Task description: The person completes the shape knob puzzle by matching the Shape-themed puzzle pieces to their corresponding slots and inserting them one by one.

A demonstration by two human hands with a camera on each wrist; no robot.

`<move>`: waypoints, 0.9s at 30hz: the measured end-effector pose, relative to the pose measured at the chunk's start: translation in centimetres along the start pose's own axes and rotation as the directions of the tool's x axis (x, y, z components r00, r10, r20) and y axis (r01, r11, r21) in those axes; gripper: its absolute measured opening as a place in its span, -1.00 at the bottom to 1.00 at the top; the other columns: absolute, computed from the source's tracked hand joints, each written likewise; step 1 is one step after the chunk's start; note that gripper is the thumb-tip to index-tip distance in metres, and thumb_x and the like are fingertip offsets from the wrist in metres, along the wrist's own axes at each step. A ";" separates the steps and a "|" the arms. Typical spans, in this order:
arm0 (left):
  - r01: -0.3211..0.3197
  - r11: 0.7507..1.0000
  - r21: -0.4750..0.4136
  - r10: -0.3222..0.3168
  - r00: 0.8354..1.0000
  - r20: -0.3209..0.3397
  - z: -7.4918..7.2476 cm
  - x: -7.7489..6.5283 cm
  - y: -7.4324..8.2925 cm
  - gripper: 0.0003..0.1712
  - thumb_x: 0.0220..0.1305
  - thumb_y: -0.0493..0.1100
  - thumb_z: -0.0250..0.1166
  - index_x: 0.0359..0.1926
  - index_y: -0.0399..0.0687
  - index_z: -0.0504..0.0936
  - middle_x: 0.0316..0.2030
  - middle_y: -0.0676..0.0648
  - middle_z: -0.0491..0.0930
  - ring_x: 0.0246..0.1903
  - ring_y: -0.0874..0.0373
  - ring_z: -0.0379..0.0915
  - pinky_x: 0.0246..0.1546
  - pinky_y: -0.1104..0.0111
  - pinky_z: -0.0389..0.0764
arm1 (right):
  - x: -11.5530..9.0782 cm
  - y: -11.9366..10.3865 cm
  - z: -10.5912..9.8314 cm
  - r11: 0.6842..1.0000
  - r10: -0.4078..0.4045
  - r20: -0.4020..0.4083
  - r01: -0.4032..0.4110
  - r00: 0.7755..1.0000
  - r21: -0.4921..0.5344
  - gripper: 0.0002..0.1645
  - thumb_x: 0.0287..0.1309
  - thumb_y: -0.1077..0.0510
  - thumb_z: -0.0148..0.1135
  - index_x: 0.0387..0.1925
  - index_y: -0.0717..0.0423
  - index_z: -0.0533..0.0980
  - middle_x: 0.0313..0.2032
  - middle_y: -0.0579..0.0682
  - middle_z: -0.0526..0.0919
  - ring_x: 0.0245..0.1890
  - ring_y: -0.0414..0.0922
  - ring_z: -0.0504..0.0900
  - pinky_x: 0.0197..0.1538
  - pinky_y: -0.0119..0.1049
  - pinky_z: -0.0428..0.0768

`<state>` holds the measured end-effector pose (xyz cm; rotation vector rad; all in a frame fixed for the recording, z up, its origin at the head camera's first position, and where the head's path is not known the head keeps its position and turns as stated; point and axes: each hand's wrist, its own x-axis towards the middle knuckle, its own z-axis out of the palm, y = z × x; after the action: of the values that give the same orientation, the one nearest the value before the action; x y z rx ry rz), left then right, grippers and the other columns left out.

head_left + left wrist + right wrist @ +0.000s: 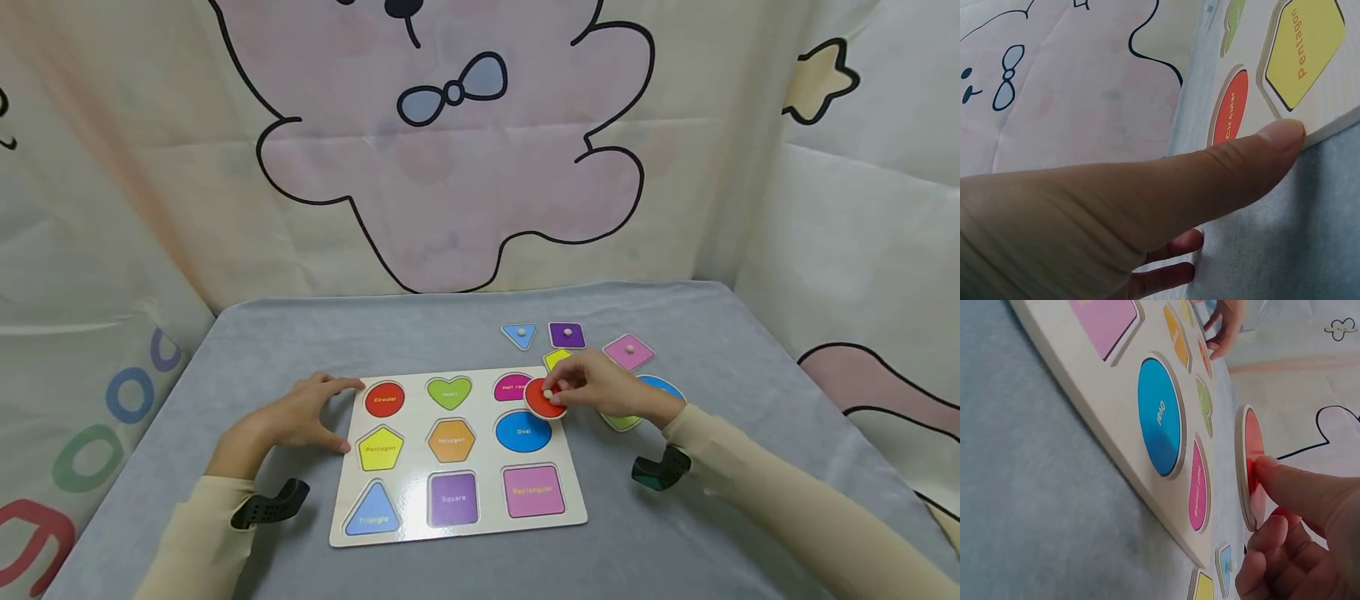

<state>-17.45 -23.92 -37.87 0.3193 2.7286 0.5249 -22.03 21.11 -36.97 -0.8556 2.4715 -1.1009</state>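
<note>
My right hand (603, 387) pinches a red round puzzle piece (533, 398) by its small pale knob. The piece hangs tilted over the upper right corner of the shape board (415, 475) and overlaps the pink half round recess (508, 387) in the head view. In the right wrist view, the thumb lies against the red face (1253, 434). My left hand (296, 414) touches the board's left edge with thumb and forefinger spread apart. Its thumb tip meets the edge beside the yellow pentagon recess (1310, 47). The red circular recess (385, 406) sits at the board's upper left.
Behind and right of the board lie loose knobbed pieces: a blue triangle (513, 332), a purple one (557, 337), a pink one (636, 357), a yellow one (555, 358), a blue one (663, 384) and a green one (622, 423). Grey cloth (315, 333) covers the table.
</note>
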 end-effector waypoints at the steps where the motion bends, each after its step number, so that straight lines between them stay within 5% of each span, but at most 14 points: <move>1: -0.002 1.000 0.004 0.002 1.000 -0.002 -0.1 0.0 -0.1 0.09 -0.18 0.08 0.67 0.41 0.05 0.40 0.31 -0.39 0.33 0.24 -0.33 0.24 0.18 -0.36 0.44 | 0.3 -0.1 0.1 1.000 0.005 -0.002 -0.005 1.000 -0.004 -0.86 0.20 0.26 0.40 -0.18 0.14 0.71 -0.45 -0.06 0.51 -0.34 -0.15 0.48 -0.32 -0.49 0.50; 27: 0.018 1.000 -0.020 -0.017 0.997 0.070 -2.0 1.3 -0.7 0.16 -0.17 0.12 0.67 0.48 0.05 0.34 0.34 -0.40 0.29 0.27 -0.34 0.22 0.18 -0.35 0.46 | 5.7 -1.9 0.2 0.994 0.071 0.012 -0.072 0.997 0.076 -0.83 0.21 0.24 0.41 -0.18 0.22 0.74 -0.51 -0.06 0.48 -0.33 -0.09 0.44 -0.44 -0.47 0.36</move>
<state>-19.47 -24.86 -36.80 0.3021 2.6548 0.5270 -25.64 16.40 -35.83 -0.7422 2.4160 -1.1564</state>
